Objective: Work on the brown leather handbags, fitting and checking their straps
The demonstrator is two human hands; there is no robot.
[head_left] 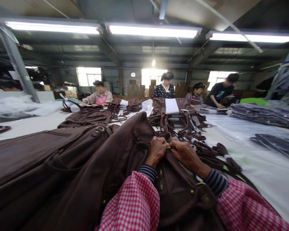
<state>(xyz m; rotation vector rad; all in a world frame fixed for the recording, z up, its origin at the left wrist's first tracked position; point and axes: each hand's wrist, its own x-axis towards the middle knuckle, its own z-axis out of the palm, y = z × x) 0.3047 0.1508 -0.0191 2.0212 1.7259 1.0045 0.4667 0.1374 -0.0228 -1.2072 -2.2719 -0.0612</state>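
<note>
A dark brown handbag [175,183] with a brass zip and brass studs lies in front of me. My left hand [157,148] is closed at its far edge, the fingers pinched together. Close beside it, my right hand [186,154] also pinches at that edge, and a small pale bit shows between the two hands. What exactly the fingertips grip is too small to make out. More brown bags [86,170] lie overlapped to the left, right up against the one under my hands.
Beyond my hands stands a stack of brown bags [156,106] with white paper bands. Bundled straps [221,154] lie at the right. Plastic-wrapped goods [267,112] are at the far right, clear plastic [24,107] at the far left. Several people work across the table [267,173].
</note>
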